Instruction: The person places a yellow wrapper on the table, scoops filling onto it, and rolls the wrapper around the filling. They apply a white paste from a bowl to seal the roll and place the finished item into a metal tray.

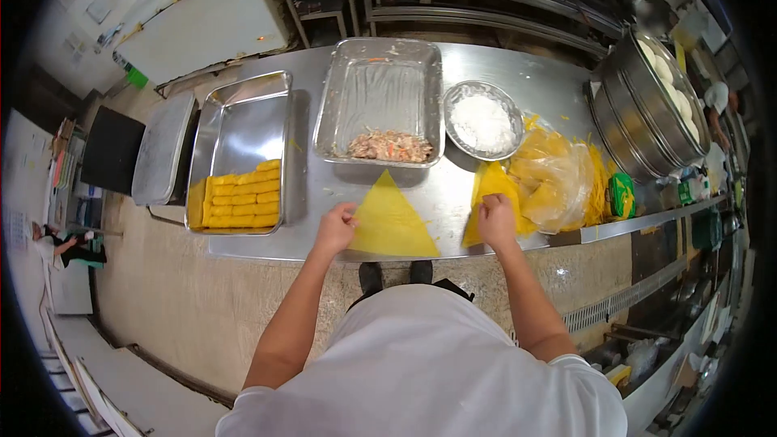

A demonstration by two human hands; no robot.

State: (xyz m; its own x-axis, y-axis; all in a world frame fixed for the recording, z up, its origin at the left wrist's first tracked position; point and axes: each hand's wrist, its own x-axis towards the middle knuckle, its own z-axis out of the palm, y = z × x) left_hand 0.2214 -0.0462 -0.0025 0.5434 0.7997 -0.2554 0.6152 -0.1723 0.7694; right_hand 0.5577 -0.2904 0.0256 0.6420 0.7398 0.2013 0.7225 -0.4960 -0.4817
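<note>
The left hand (pixel 336 226) pinched the yellow wrapper (pixel 394 220) flat by its corner, while the right hand (pixel 496 221) pinched the wrapper stack (pixel 490 184) (kept close alongside).

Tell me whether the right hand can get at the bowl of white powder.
Probably yes: the right hand rests on yellow sheets straight before the bowl, only bare counter between.

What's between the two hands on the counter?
Head view: a yellow triangular wrapper lies flat between left hand and right hand, then bare steel counter.
</note>
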